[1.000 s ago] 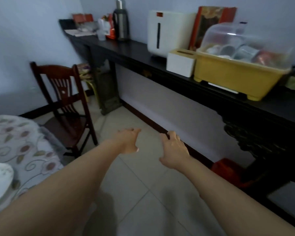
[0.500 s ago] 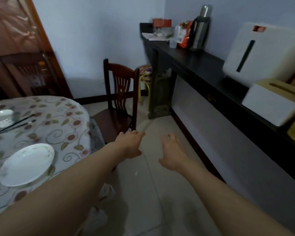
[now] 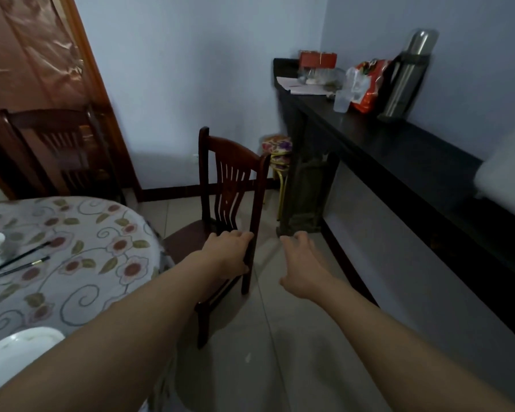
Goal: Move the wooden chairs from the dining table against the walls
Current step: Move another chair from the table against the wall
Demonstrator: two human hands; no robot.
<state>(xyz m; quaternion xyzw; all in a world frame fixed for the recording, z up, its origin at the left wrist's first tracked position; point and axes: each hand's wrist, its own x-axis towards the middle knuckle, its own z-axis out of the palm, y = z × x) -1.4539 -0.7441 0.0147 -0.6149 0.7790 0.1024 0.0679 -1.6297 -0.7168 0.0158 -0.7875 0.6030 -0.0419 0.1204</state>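
Partly hidden chair (seat under table)

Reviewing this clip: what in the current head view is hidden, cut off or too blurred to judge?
- Near wooden chair: its seat and front legs hide behind the left hand, its forearm and the dining table.
- Left hand's contact with the chair: uncertain; fingers overlap the back post.
- Second chair by the door: motion-blurred, its legs behind the table.
- White plate: cut by the left edge.
- Right hand: empty, fingers loosely spread.
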